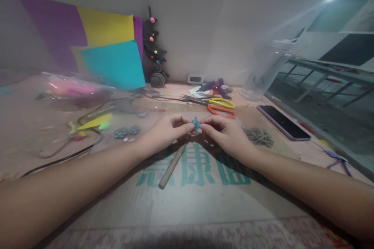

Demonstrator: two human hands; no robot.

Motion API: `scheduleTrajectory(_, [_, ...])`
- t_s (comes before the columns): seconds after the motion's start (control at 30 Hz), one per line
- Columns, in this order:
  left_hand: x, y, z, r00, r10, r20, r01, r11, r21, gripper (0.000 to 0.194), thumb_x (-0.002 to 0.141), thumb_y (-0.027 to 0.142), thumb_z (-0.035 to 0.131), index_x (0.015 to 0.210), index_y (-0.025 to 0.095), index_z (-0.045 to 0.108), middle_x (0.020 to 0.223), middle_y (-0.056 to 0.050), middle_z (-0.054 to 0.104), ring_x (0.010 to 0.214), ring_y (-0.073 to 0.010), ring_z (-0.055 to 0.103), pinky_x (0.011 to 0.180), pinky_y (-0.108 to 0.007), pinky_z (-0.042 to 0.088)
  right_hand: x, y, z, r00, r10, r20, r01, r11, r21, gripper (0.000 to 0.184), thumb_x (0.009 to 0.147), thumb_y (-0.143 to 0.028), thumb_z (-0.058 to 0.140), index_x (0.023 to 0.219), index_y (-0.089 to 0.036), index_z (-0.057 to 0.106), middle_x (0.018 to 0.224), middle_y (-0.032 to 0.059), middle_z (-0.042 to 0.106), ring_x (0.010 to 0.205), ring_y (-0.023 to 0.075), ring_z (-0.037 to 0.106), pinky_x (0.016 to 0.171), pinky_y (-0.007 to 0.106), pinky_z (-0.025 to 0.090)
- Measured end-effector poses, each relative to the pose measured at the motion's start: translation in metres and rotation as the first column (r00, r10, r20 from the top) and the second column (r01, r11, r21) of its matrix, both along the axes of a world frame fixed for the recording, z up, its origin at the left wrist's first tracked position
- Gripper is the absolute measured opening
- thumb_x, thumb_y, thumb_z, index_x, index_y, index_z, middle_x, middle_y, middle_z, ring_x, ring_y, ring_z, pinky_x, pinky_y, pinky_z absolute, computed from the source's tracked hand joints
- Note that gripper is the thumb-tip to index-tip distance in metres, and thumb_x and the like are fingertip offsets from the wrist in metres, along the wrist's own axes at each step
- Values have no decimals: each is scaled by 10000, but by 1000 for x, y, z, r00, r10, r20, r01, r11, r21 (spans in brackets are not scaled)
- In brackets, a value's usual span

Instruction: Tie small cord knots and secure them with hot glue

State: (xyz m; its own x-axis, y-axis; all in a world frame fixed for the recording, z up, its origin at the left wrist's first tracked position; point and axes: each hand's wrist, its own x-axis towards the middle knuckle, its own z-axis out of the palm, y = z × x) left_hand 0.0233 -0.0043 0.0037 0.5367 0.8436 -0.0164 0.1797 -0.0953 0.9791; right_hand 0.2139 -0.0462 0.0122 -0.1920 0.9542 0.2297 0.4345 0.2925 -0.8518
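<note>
A small teal, flower-like piece (196, 124) with a brownish tip is pinched between my two hands above the table. My left hand (172, 132) closes thumb and forefinger on its left side. From the right, the fingertips of my right hand (223, 131) grip the same piece. Beneath the hands a grey-brown stick (173, 166) lies slanted toward me on the printed sheet (187, 202); its far end is hidden under my fingers. What the piece is made of is too small to tell.
Scissors with yellow and red handles (220, 108) lie beyond my hands, near a glue gun (216, 86). A phone (283, 122) and tangled cord (259, 136) are at right. Small dark pieces (126, 132) sit at left. A clear container (257, 78) stands behind.
</note>
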Motion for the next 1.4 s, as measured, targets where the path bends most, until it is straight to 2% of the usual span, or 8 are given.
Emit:
scheduleTrajectory(0.13, [0,-1,-3,999,-15,-28,16,1000,21,276,820,431,620,858,158,613,686,3,614,581,-101,554,476,-180,383,0,-1,3,1000,-3,-4,3,999,-35,195,875,-344,566,855,-165,641,618,-26,578,471,77,479,433,205,382])
scheduleTrajectory(0.3, [0,-2,-5,1000,-19,-15,20,997,80,277,829,434,611,847,157,617,699,5,618,603,-104,561,523,-196,406,0,-1,4,999,13,38,-12,1000,-17,173,870,-318,573,829,-165,643,606,-28,573,492,75,493,445,198,384])
scheduleTrajectory(0.43, [0,-3,-3,1000,-7,-13,9,993,119,275,828,422,614,788,150,601,680,6,605,591,-102,548,536,-205,413,1,-2,3,999,4,-32,-6,998,-62,245,896,-381,529,806,-169,613,609,-32,548,479,73,479,415,195,377])
scheduleTrajectory(0.67, [1,-5,-4,997,49,-53,-36,975,220,257,846,405,593,791,154,599,717,-10,629,619,-114,561,556,-223,427,-2,-2,1,990,37,-134,-58,986,-156,208,837,-362,607,921,-174,576,710,-19,591,526,78,517,433,194,401])
scheduleTrajectory(0.83, [0,-6,-4,996,58,-63,-41,969,243,236,849,389,593,793,160,601,732,-1,631,642,-113,560,584,-228,429,-5,-2,0,993,24,-116,-42,987,-156,188,841,-344,603,904,-171,563,727,-12,601,531,73,515,439,187,403])
scheduleTrajectory(1.03, [1,-7,-3,995,58,-86,-38,975,219,233,847,389,587,801,160,601,736,-2,632,658,-118,566,600,-236,434,-5,-3,0,993,35,-109,-51,989,-142,145,866,-316,573,886,-173,554,657,-33,584,498,68,495,432,185,397])
scheduleTrajectory(1.17, [2,-9,-1,995,66,-78,-50,980,191,228,833,387,598,853,161,616,778,-11,647,688,-130,590,612,-241,446,-4,-3,0,996,39,-85,-49,992,-118,139,869,-307,569,874,-169,561,680,-25,600,516,71,514,462,193,418])
scheduleTrajectory(1.4, [2,-8,-3,993,98,-66,-77,961,265,172,820,339,599,804,168,600,739,-4,642,652,-130,587,589,-234,447,-1,-3,-3,993,66,-96,-77,990,-116,232,903,-403,530,909,-177,585,656,-25,594,513,81,520,449,195,412])
